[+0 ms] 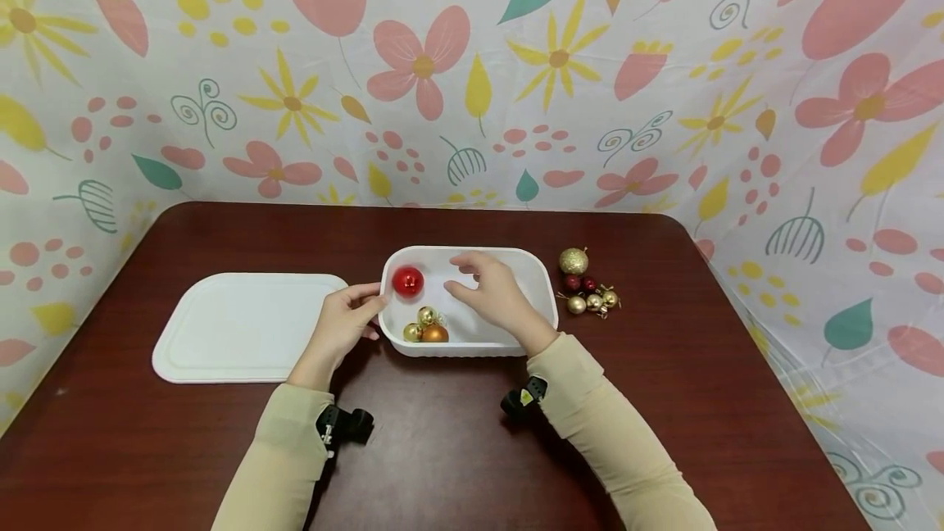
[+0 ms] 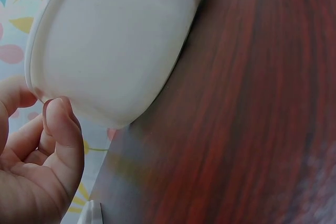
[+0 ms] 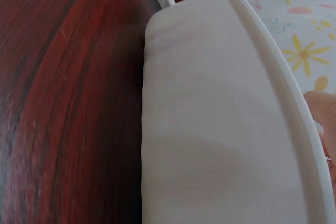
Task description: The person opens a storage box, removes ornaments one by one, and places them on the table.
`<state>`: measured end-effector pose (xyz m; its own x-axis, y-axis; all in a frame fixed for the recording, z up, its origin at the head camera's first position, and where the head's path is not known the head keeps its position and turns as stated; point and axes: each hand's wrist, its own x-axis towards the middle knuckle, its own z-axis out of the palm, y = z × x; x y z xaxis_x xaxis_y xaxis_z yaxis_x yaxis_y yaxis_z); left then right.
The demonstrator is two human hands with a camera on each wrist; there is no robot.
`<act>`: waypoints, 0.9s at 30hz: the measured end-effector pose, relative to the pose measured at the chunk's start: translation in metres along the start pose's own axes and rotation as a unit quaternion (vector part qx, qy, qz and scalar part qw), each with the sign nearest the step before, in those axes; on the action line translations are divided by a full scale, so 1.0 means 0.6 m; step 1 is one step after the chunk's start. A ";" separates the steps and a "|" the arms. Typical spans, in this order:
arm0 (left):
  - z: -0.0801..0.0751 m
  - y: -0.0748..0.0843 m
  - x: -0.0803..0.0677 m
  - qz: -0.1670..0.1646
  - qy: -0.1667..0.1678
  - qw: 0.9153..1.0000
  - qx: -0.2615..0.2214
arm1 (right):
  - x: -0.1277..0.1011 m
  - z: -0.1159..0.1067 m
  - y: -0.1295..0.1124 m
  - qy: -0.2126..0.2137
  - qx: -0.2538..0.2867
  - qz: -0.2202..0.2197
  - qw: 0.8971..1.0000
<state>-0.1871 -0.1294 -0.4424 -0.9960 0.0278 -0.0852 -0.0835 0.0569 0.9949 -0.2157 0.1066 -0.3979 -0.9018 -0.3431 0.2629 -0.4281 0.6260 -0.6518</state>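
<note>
A white rectangular plastic container (image 1: 487, 349) stands on the table with a shiny red ball ornament (image 1: 408, 281), an orange ball (image 1: 435, 333) and two small gold balls (image 1: 427, 315) inside. My left hand (image 1: 343, 318) pinches its left end at the rim; the left wrist view shows the thumb and fingers (image 2: 63, 124) at the container's edge. Over the inside of the container is my right hand (image 1: 496, 293), thumb and fingers apart, with nothing seen between them. In the right wrist view the container wall (image 3: 210, 108) hides most of that hand (image 3: 324, 121).
Right of the container lies a group of ornaments: a large glittery gold ball (image 1: 573, 261), dark red balls (image 1: 572, 283) and several small gold balls (image 1: 594, 302). A white lid (image 1: 236, 326) lies flat at the left. Behind the brown table (image 1: 435, 449) hangs a flowered cloth (image 1: 472, 72).
</note>
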 end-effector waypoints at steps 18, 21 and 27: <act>0.001 0.004 -0.003 -0.007 -0.003 1.000 0.005 | 0.038 0.047 -0.032 -0.091 -0.024 0.033 0.995; 0.001 0.004 -0.004 -0.005 -0.005 1.000 0.003 | 0.043 0.054 -0.036 -0.099 -0.031 0.035 0.994; 0.001 0.003 -0.004 -0.002 -0.004 1.000 -0.004 | 0.048 0.070 -0.041 -0.132 -0.055 0.031 0.989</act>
<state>-0.1849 -0.1288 -0.4404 -0.9954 0.0347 -0.0890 -0.0872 0.0482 0.9950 -0.2286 0.0517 -0.4040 -0.8858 -0.4636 0.0210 -0.3901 0.7192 -0.5750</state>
